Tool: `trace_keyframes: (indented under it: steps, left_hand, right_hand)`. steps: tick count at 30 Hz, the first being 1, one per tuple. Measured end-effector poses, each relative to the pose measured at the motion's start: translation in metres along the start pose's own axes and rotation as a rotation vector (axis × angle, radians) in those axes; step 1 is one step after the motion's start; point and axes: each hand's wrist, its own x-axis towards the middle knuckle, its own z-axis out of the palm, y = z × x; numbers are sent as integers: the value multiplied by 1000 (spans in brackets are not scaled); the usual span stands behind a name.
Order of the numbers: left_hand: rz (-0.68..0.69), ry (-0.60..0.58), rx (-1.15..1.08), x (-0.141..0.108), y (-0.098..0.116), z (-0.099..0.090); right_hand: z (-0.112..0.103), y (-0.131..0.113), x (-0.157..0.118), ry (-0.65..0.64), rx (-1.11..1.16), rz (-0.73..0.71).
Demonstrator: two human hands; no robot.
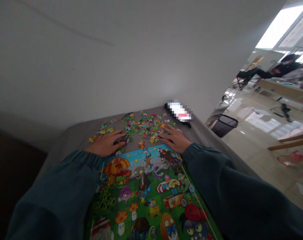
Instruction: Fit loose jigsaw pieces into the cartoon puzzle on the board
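A cartoon puzzle picture board [141, 186] with zombies, mushrooms and a pumpkin lies in front of me. Beyond its far edge, loose jigsaw puzzle pieces [143, 126] are spread in a colourful heap. My left hand [105, 142] rests at the left of the heap, fingers apart, with a few dark pieces by the fingertips. On the other side, my right hand [175, 138] lies with fingers spread over pieces at the heap's right edge, near the board's far right corner. Neither hand visibly grips a piece; what lies beneath the fingers is hidden.
A phone [178, 111] with a lit, blurred screen lies at the back right of the grey cloth [76, 133]. A pale wall [131, 66] rises behind the table. Right of it, a dark waste bin [224, 125] stands on the tiled floor; a person [283, 68] sits farther off.
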Motion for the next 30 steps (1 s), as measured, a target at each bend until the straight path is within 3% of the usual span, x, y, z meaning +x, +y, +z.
trace_keyframes:
  steps: [15, 20, 27, 30]
  left_hand:
    - [-63, -138, 6, -3, 6, -11]
    - [-75, -162, 21, -4, 8, -12]
    - [-73, -166, 14, -3, 7, -13]
    - [-74, -166, 8, -3, 7, -13]
  right_hand:
    - [5, 6, 5, 245, 87, -58]
    - [9, 9, 4, 162, 76, -176]
    - [-2, 26, 4, 187, 109, -109]
    - [-9, 28, 3, 140, 78, -130]
